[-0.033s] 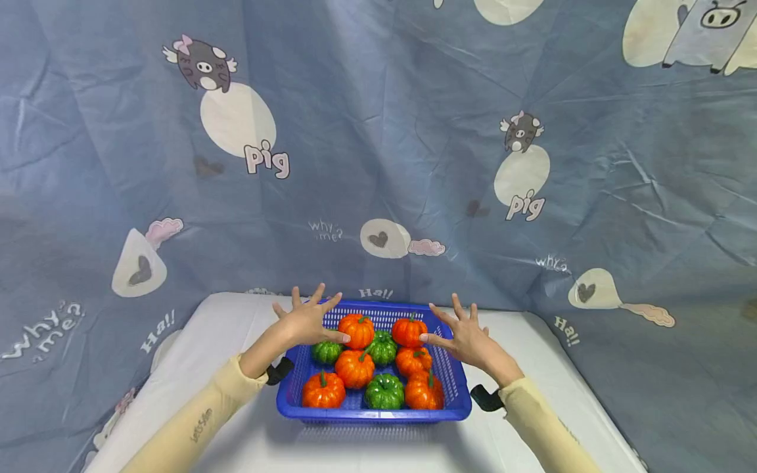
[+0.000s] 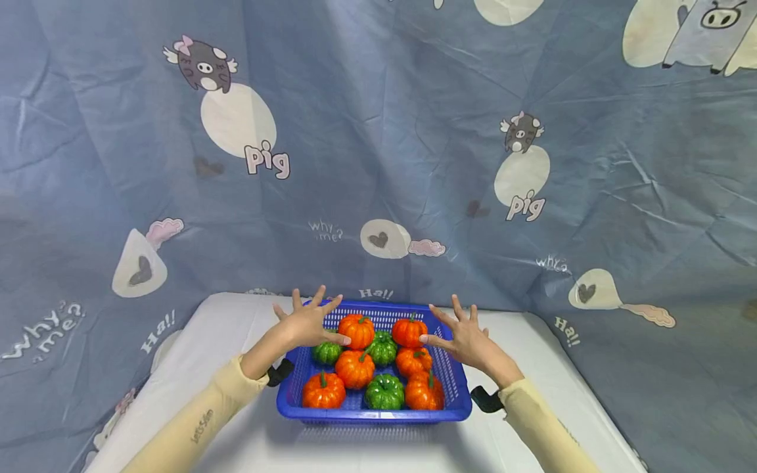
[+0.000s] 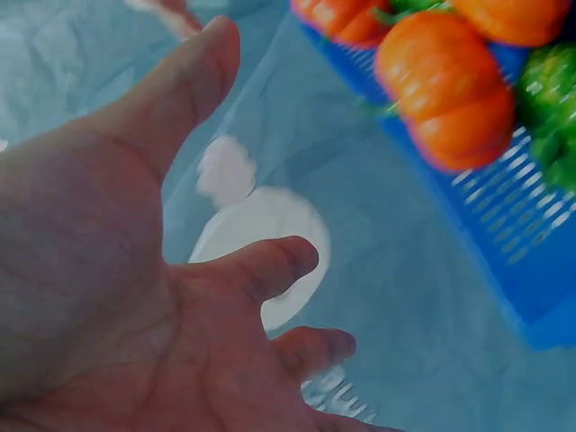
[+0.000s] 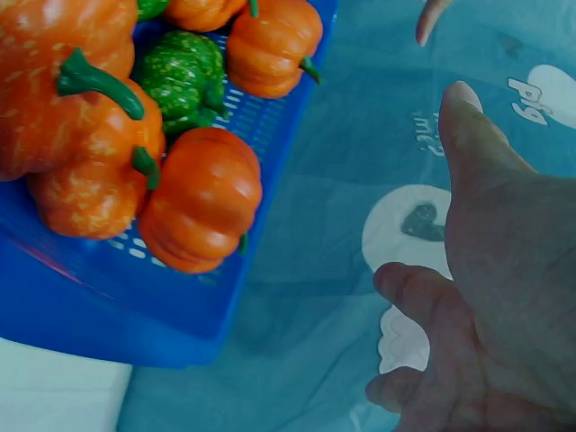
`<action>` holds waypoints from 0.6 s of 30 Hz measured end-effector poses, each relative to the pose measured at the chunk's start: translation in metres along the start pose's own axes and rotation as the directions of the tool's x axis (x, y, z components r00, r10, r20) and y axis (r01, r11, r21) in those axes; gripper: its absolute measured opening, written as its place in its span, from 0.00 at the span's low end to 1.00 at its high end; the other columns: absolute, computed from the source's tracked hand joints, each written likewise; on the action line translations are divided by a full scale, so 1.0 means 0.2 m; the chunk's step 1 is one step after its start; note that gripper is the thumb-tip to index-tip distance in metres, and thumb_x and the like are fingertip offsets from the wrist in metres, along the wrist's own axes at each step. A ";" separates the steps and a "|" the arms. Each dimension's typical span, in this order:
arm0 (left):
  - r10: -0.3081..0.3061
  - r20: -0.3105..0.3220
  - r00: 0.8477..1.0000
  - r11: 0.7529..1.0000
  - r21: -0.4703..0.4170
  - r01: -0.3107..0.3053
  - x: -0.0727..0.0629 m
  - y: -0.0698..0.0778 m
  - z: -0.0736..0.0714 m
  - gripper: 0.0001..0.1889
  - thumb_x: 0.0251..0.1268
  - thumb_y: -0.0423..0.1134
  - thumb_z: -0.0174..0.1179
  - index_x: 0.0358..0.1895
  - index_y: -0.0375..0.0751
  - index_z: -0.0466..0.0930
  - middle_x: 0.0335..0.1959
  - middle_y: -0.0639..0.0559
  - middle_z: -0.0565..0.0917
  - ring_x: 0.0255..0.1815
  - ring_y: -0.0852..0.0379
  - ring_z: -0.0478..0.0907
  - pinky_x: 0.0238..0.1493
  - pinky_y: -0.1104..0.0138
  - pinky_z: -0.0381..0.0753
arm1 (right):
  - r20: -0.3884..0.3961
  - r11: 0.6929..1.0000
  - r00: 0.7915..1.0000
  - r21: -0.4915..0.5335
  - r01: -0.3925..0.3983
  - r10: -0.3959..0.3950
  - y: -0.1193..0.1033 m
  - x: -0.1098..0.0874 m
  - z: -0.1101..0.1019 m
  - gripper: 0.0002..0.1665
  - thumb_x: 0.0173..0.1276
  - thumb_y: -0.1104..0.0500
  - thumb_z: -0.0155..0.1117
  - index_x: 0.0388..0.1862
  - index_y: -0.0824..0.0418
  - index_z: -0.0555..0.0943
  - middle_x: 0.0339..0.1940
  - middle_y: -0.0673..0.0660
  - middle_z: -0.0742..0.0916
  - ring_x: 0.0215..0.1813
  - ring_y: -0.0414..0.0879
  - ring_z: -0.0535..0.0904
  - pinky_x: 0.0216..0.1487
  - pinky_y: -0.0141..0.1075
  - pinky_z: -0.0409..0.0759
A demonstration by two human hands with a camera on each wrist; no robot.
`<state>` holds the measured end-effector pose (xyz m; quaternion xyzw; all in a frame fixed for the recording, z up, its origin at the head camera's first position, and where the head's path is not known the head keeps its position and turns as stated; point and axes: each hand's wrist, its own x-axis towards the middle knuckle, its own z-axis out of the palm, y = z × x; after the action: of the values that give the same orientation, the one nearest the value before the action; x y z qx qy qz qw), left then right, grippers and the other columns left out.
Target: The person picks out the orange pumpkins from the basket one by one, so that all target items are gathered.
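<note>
A blue plastic basket (image 2: 378,415) holds several small orange pumpkins (image 2: 355,369) and three green pumpkins (image 2: 384,392). My left hand (image 2: 301,325) is held above the basket's left rim, fingers spread and thumb pointing inward. Over the right rim, my right hand (image 2: 469,340) mirrors it with spread fingers. Neither hand grips anything. In the left wrist view, the palm of the left hand (image 3: 207,297) stands apart from an orange pumpkin (image 3: 445,90). The right wrist view has the right hand (image 4: 486,270) apart from the basket, where an orange pumpkin (image 4: 202,200) lies near the wall.
The basket stands on a white-covered table (image 2: 236,427). Behind it and at both sides hangs a blue-grey cloth (image 2: 378,131) printed with pigs and lettering. Black straps (image 2: 486,399) show at both wrists, below beige sleeves (image 2: 201,414).
</note>
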<state>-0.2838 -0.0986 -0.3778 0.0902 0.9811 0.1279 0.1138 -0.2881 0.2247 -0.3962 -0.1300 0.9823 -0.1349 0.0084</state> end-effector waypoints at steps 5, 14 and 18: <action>0.025 -0.005 1.000 0.999 -0.025 -0.025 0.00 -0.01 0.03 0.50 0.52 0.68 0.62 0.77 0.58 0.50 0.79 0.40 0.39 0.73 0.22 0.30 0.59 0.20 0.40 | -0.019 1.000 1.000 0.016 0.017 -0.017 0.00 0.01 0.02 0.48 0.61 0.26 0.54 0.76 0.41 0.56 0.79 0.67 0.44 0.73 0.80 0.37 0.58 0.80 0.52; 0.047 -0.062 0.997 0.994 -0.093 -0.053 -0.02 -0.03 -0.04 0.50 0.54 0.67 0.62 0.77 0.58 0.46 0.79 0.41 0.33 0.73 0.25 0.23 0.58 0.20 0.34 | -0.058 0.995 0.997 0.085 0.054 -0.049 -0.01 0.02 0.00 0.48 0.62 0.29 0.56 0.77 0.43 0.55 0.79 0.67 0.43 0.73 0.80 0.36 0.62 0.77 0.48; 0.063 -0.114 0.991 0.981 -0.177 -0.083 -0.03 -0.08 -0.05 0.50 0.57 0.66 0.60 0.78 0.52 0.45 0.78 0.36 0.32 0.72 0.22 0.25 0.58 0.20 0.39 | -0.123 0.989 0.990 0.122 0.087 -0.071 -0.01 0.03 -0.01 0.47 0.64 0.32 0.57 0.77 0.47 0.57 0.78 0.69 0.51 0.74 0.77 0.45 0.68 0.71 0.51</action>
<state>-0.2839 -0.1171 -0.3711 0.1082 0.9661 0.2256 0.0634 -0.2938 0.2211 -0.3943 -0.1599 0.9645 -0.2049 -0.0469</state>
